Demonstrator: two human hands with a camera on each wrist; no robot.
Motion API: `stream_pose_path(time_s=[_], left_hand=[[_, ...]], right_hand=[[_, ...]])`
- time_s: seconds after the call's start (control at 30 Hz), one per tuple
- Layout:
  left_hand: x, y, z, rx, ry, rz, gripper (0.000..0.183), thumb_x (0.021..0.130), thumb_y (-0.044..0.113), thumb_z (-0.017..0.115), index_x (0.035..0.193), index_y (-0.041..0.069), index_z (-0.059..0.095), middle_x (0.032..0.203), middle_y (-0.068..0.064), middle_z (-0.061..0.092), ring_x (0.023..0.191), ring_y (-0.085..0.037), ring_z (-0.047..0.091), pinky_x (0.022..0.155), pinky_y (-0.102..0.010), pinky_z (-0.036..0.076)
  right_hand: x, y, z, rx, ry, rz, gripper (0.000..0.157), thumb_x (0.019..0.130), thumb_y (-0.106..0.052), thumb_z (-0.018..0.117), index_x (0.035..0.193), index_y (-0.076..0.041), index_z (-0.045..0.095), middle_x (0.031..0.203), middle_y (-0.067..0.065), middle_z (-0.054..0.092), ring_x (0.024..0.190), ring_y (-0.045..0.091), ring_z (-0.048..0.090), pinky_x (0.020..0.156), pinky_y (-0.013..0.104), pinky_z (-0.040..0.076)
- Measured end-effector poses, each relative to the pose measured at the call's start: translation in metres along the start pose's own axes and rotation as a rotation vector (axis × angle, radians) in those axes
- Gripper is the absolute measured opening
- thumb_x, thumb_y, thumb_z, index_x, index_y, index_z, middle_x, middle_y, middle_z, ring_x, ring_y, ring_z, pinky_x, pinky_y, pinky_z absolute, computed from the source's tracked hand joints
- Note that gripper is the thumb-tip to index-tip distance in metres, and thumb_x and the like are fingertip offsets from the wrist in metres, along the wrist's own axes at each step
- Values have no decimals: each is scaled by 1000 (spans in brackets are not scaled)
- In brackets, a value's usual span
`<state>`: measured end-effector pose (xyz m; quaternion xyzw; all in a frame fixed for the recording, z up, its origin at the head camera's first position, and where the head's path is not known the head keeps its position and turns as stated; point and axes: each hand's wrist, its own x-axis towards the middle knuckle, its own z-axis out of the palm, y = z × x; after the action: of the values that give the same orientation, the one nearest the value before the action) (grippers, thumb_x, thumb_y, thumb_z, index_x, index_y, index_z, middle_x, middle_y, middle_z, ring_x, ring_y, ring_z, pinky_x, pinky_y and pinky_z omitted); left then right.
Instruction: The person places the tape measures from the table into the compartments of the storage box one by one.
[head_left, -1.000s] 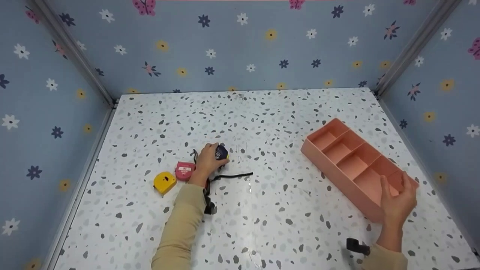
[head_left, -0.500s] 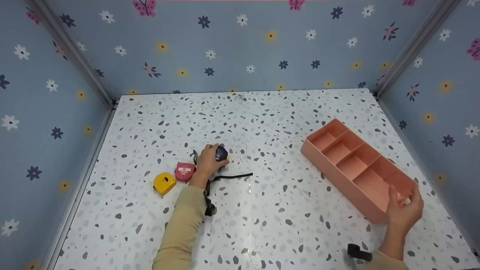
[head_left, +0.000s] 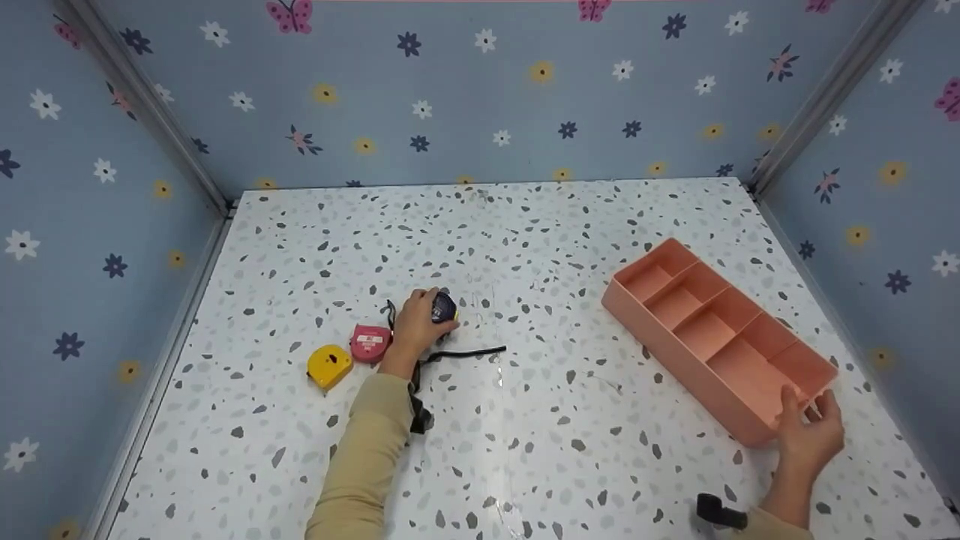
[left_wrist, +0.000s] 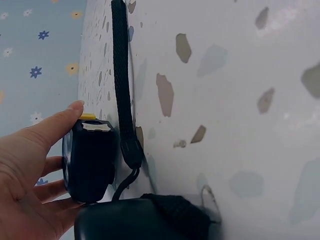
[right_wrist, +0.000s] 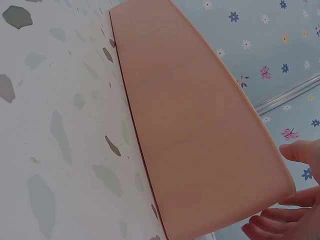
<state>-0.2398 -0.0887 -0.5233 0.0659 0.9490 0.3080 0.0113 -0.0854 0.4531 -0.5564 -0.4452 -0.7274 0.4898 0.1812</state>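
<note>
Navy tape measure (head_left: 444, 306), lettering (head_left: 439, 310) illegible | left hand (head_left: 418, 322) grips it | right hand (head_left: 811, 441) pinches box (head_left: 679, 358)

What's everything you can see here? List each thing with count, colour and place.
Yellow tape measure: one, yellow, left on the table
Red tape measure: one, pinkish red, beside the yellow one
Dark tape measure: one, navy-black, in the left hand
Black strap: at least one, black, by that hand
Dark object: one, blackish, lower edge of left wrist view, identity unclear
Divided box: one, salmon, right side
Table: one, speckled white, beneath everything
Wall panels: three, blue with flowers and butterflies, around the table
Corner posts: two, grey, between panels
Wrist devices: two, black, one per wrist
Sleeves: two, tan, lower edge
Hands: two; left on dark tape measure, right hand at the box's near end
</note>
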Motion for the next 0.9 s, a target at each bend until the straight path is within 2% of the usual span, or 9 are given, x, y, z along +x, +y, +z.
stream_pose_path(time_s=[0.13, 0.33, 0.53, 0.63, 0.8, 0.9], left_hand=[[0, -1, 0, 1, 11, 8, 69, 74, 29, 72, 129, -1, 43, 122, -23, 43, 109, -36, 44, 91, -45, 37], [0, -2, 1, -9, 23, 11, 69, 73, 29, 72, 128, -1, 43, 120, -23, 44, 109, -35, 45, 91, -45, 37], [-1, -1, 1, -16, 25, 21, 69, 73, 29, 72, 128, -2, 43, 120, -23, 44, 109, -35, 45, 92, -44, 37], [-1, -1, 1, -22, 23, 20, 69, 73, 29, 72, 128, -2, 43, 121, -24, 44, 109, -36, 44, 92, -45, 37], [-1, -2, 1, -29, 21, 11, 68, 73, 28, 72, 128, -1, 44, 122, -23, 44, 109, -35, 45, 91, -45, 37], [-1, -2, 1, -30, 17, 8, 68, 74, 28, 72, 128, -1, 43, 122, -23, 44, 109, -35, 45, 91, -45, 37]], right_hand=[[-11, -11, -1, 29, -24, 60, 71, 80, -46, 57, 140, -26, 24, 144, 0, 23, 127, 19, 28, 99, 30, 29], [-10, -7, -1, 58, -45, 103, 67, 81, -44, 57, 138, -26, 28, 142, 1, 27, 126, 16, 30, 99, 28, 30], [-33, -28, -9, 88, -60, 141, 60, 86, -36, 54, 138, -22, 29, 141, 3, 30, 124, 12, 35, 94, 20, 34], [-27, -20, -10, 129, -43, 139, 56, 85, -33, 56, 136, -22, 35, 138, 4, 35, 118, 8, 41, 87, 15, 38], [4, 15, -7, 200, -32, 118, 53, 82, -36, 60, 130, -26, 43, 134, 1, 41, 112, 5, 45, 81, 11, 41], [2, 12, -8, 190, -22, 140, 50, 83, -34, 58, 130, -27, 42, 134, 0, 41, 113, 5, 44, 81, 11, 40]])
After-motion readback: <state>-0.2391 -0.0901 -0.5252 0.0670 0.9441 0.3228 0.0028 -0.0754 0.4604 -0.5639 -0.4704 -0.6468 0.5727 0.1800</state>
